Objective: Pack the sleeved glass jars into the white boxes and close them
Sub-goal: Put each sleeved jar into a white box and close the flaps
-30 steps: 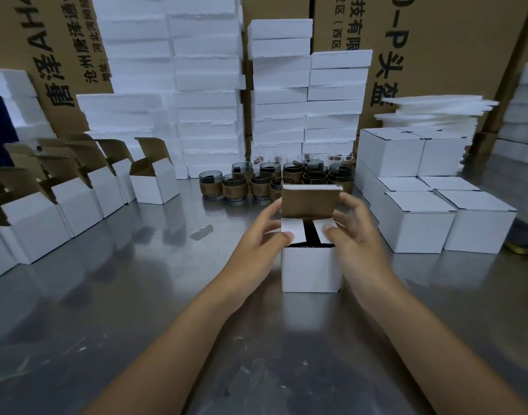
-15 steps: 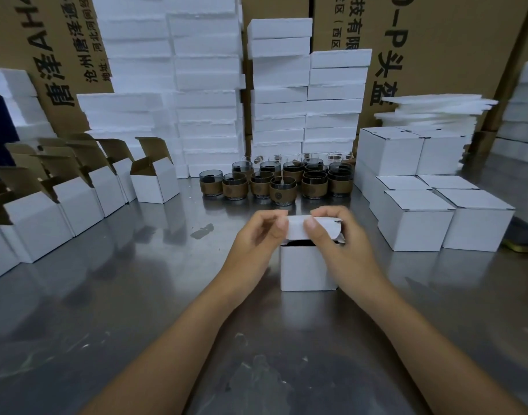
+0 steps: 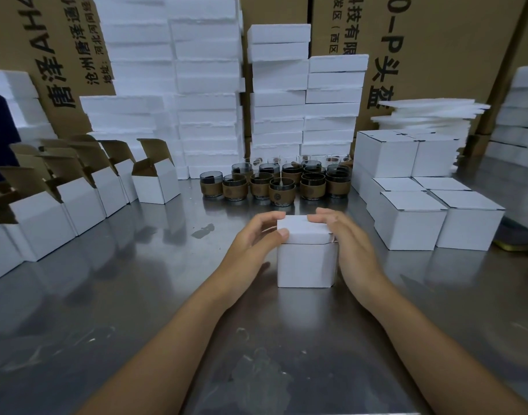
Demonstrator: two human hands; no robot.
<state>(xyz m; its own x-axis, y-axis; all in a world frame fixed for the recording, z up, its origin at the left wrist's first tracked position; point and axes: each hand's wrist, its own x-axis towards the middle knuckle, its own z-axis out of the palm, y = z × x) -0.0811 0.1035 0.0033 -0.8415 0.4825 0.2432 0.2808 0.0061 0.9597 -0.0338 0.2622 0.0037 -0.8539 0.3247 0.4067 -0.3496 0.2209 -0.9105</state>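
Left hand [image 3: 252, 239], right hand [image 3: 348, 235] gripping upright white box [image 3: 306, 266], lid [image 3: 301, 230] up

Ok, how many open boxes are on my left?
6 open boxes, in one row from beside the jars to the left edge, where the last is cropped; more may sit beyond.

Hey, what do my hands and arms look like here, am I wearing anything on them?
The left hand and right hand are bare: no gloves or rings. The left forearm and right forearm show no sleeve, watch or bracelet down to the frame's edge. Nails look short.
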